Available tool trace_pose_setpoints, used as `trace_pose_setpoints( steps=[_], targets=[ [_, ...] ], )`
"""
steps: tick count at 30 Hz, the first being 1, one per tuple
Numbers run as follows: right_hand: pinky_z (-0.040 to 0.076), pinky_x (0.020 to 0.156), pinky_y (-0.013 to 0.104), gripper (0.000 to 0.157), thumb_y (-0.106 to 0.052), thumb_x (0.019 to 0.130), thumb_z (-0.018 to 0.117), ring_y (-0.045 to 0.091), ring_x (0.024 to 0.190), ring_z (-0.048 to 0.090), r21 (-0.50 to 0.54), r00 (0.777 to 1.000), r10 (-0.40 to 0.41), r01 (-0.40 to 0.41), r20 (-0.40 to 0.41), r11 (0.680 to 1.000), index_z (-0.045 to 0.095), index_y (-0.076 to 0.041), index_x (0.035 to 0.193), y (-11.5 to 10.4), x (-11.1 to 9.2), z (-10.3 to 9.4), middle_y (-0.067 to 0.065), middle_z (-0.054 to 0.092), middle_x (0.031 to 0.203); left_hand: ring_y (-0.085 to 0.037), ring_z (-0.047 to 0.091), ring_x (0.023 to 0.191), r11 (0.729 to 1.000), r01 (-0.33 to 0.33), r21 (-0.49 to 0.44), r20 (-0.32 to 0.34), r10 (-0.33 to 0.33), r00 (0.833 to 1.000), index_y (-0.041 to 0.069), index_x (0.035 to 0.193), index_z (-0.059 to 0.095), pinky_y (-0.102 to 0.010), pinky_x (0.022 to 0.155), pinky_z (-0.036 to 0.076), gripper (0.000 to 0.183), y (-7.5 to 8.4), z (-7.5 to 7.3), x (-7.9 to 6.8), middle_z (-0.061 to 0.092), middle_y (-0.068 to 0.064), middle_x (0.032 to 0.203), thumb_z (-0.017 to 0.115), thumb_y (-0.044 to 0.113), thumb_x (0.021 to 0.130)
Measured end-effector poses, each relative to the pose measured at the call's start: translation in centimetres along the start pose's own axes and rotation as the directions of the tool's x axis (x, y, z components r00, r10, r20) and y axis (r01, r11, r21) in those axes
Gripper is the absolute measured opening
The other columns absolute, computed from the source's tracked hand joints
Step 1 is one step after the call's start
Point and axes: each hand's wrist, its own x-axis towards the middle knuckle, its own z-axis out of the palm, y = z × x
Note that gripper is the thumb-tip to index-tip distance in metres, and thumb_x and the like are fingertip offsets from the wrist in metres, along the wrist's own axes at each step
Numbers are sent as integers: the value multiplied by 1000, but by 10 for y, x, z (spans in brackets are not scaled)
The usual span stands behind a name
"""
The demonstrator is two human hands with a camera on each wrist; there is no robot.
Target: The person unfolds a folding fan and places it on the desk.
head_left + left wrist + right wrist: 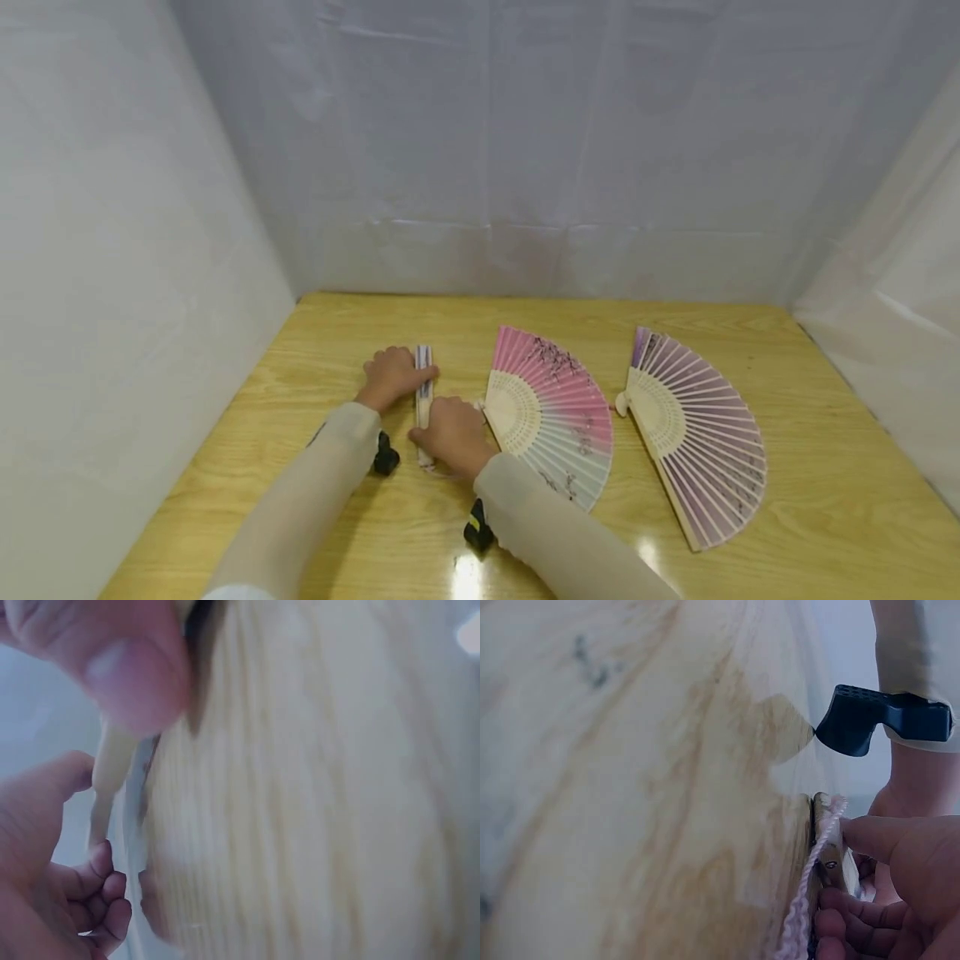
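A folded hand fan (423,371) lies lengthwise on the table, left of two spread fans. My left hand (393,379) grips its far part, the thumb laid across it. Nearer its rivet end, my right hand (453,433) pinches the fan. In the left wrist view the left thumb (135,682) is close up, and the right hand (45,855) holds the fan's pale edge (112,765). In the right wrist view a pink twisted cord (810,881) hangs from the fan's rivet end (831,855), beside the right fingers (862,922).
A pink-and-white spread fan (555,408) lies just right of my right hand, partly under the forearm. Farther right is a purple spread fan (705,442). The wooden table (247,500) meets pale sheeting (525,167) at the back and sides.
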Motion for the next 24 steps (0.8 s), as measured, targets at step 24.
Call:
trace_pose_setpoints(
  steps=[24],
  targets=[
    [38, 41, 22, 35, -35, 84, 75, 8, 47, 46, 348, 982, -159, 186, -103, 919, 58, -5, 92, 29, -14, -29, -2, 54, 61, -13, 52, 68, 742, -52, -668, -113, -32, 993, 7, 97, 38, -27, 58, 43, 37, 24, -12, -17, 55, -7, 85, 67, 30, 93]
  ],
)
